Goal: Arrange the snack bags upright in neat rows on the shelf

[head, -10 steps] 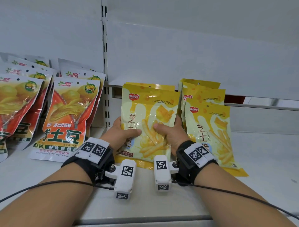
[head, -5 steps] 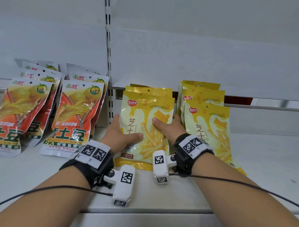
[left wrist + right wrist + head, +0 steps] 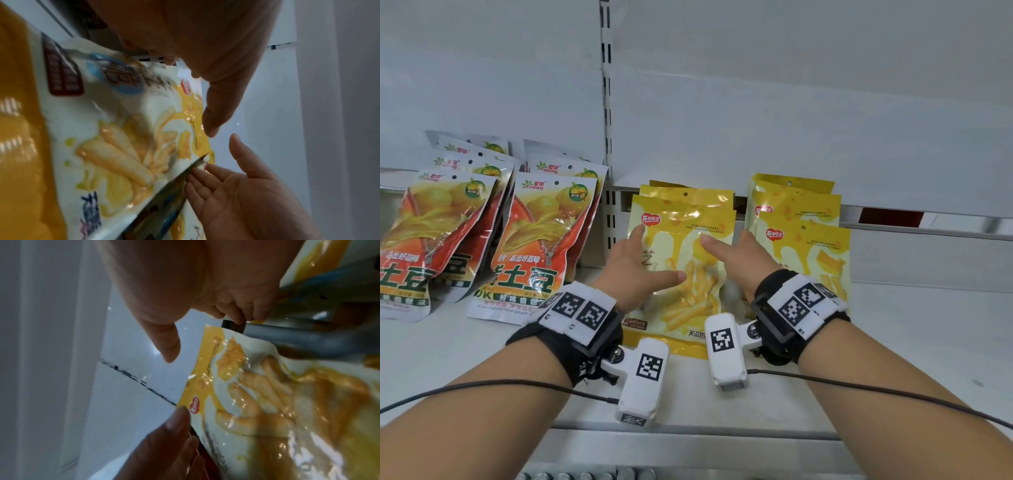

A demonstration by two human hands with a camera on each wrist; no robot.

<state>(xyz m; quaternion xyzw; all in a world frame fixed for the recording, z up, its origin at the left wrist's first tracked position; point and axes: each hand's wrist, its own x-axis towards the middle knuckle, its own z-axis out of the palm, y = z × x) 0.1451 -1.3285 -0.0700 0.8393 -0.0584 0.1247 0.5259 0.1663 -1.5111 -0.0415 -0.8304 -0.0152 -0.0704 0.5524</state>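
A yellow fries snack bag [image 3: 688, 301] stands upright at the front of the middle row on the white shelf [image 3: 911, 342], leaning on two like bags behind it. My left hand [image 3: 643, 263] lies along its left edge with straight fingers, thumb stretched over the front. My right hand [image 3: 736, 257] flanks the right edge the same way. In the left wrist view the right hand's straight fingers [image 3: 205, 178] touch the bag [image 3: 123, 146] at its edge. In the right wrist view the left hand's fingertips [image 3: 180, 415] touch the bag's [image 3: 267, 394] top corner.
A second row of yellow fries bags [image 3: 804, 246] stands just right of my right hand. Two rows of red and orange potato chip bags [image 3: 541, 246] [image 3: 424, 240] lean at the left. The shelf's metal front edge [image 3: 688, 435] runs under my wrists.
Both hands gripped the front fries bag with thumbs pressed on it; now the fingers have straightened and the grip is loosened. The bag has settled back against its row.
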